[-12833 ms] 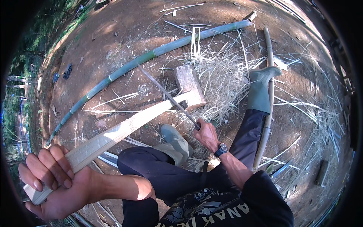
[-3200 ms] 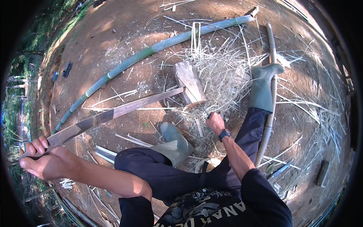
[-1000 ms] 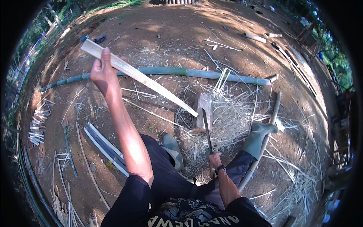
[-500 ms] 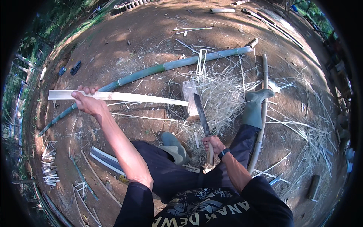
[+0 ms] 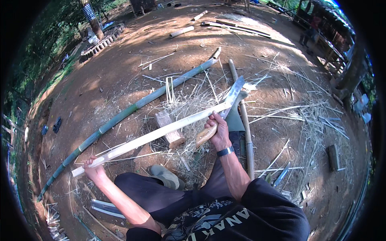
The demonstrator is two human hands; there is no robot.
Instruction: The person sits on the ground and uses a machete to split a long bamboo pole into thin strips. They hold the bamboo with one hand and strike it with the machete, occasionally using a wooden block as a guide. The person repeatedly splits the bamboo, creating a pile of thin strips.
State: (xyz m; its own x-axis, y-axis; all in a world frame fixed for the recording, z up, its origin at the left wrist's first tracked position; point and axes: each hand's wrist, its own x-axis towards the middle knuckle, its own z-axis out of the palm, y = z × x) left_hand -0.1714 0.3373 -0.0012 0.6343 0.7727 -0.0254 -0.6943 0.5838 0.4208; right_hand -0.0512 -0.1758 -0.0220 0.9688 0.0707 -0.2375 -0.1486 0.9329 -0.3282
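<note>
One pale strip (image 5: 152,136) crosses over a wooden block (image 5: 173,138), left fingers (image 5: 89,162) clasping it, right fingers (image 5: 211,123) a machete (image 5: 234,92).

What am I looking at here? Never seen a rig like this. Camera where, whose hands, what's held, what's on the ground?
No machine: these are a person's bare hands. The view comes from the left one of two fisheye cameras worn on the head, looking down, so straight edges bend near the rim and picture left is the wearer's left.

The left hand grips a long pale strip near one end. The right hand holds a knife by its wooden handle; the strip's other end overlaps the blade in view, though contact is hard to judge.

On the brown ground lie a wood block, partly covered by the strip in view, a long green bamboo pole and scattered shavings.
</note>
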